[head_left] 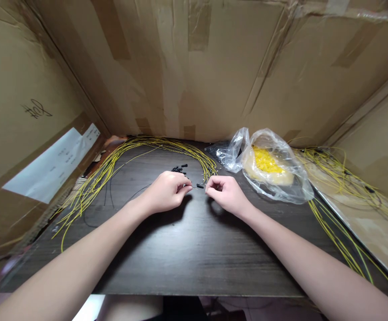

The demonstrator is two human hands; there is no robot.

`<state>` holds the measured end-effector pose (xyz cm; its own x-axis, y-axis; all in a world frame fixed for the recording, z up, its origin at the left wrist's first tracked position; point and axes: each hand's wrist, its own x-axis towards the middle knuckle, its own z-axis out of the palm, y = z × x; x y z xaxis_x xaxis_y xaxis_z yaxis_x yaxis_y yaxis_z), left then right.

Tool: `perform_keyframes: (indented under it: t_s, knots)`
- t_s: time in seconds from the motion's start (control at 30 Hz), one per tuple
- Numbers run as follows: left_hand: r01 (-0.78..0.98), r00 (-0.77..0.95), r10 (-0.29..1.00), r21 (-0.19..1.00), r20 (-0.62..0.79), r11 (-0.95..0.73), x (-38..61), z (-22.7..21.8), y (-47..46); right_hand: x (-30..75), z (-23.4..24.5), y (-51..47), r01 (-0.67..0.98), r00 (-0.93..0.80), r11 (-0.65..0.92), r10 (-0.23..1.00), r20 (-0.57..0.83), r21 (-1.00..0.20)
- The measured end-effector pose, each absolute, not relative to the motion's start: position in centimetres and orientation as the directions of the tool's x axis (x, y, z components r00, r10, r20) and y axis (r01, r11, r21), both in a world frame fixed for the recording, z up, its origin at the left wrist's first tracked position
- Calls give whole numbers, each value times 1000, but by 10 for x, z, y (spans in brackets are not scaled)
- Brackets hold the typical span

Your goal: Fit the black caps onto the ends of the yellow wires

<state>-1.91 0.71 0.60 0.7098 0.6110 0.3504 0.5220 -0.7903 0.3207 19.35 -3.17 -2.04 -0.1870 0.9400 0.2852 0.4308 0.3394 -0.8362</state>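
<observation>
A thin wire is pinched by the closed fingers of the left hand. The curled fingers of the right hand, their grip unclear, are just beside a small black connector, above a dark wood bench. Yellow wires are looped behind, near a plastic bag of yellow pieces.

Left hand pinching, right hand just beside (forearms bare)
</observation>
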Motion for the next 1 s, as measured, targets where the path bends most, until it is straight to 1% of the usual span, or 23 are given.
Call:
perform_keyframes:
  t_s: [0.13,0.2,0.27,0.37,0.5,0.6,0.77,1.0]
  knots:
    - [501,728,587,309,355,-809,-19,6,6,194,-18,-33,407,-92,366,928,361,-837]
    - [486,737,574,309,358,-817,-18,6,4,193,-17,-34,427,-89,401,910,404,-810]
    - [478,738,567,309,366,-822,-17,6,3,192,-17,-35,467,-133,450,887,443,-761]
    - [465,743,557,313,371,-828,-15,6,0,190,-18,-36,520,-241,519,851,466,-678]
    - [448,750,549,327,369,-832,-13,5,-3,189,-21,-36,521,-350,587,809,472,-620]
    - [438,752,546,339,369,-833,-12,4,-4,189,-22,-36,502,-361,598,801,477,-625]
    - [450,739,562,348,371,-822,-12,6,-4,188,-22,-37,482,-327,586,810,487,-651]
    - [553,678,652,347,341,-757,-15,5,5,189,-21,-35,501,-268,542,839,474,-675]
